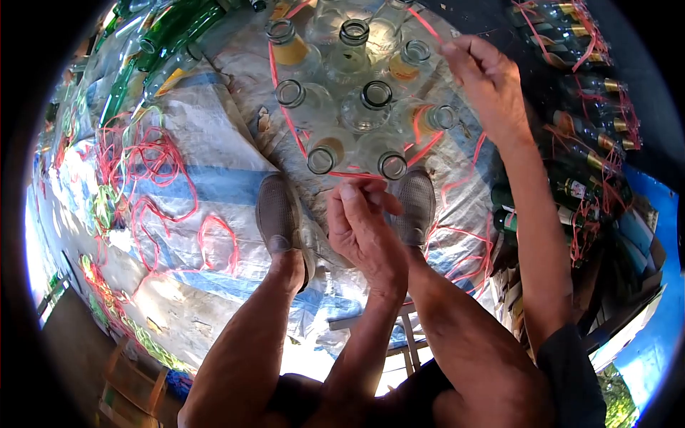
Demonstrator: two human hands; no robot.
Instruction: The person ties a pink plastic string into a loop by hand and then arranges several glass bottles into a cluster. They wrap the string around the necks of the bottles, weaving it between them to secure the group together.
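Note:
Several clear glass bottles point(349, 60) stand upright in a cluster between and beyond my shoes, some with orange-yellow labels. A pink plastic string point(280, 107) runs around the outside of the cluster. My right hand point(489, 85), raised at the right of the bottles, is closed with the string pinched at its fingertips; the string stretches from there toward the far side. Close to the near bottles, my left hand point(365, 225) is closed, thumb and fingers pinched at the front stretch of string. What lies inside its curled fingers is partly hidden.
Green bottles point(178, 32) lie at the upper left. Loose pink string point(153, 160) is tangled on the white and blue sheet point(214, 189). Bundles of tied bottles point(592, 143) are stacked along the right. My shoes point(278, 214) flank the near bottles.

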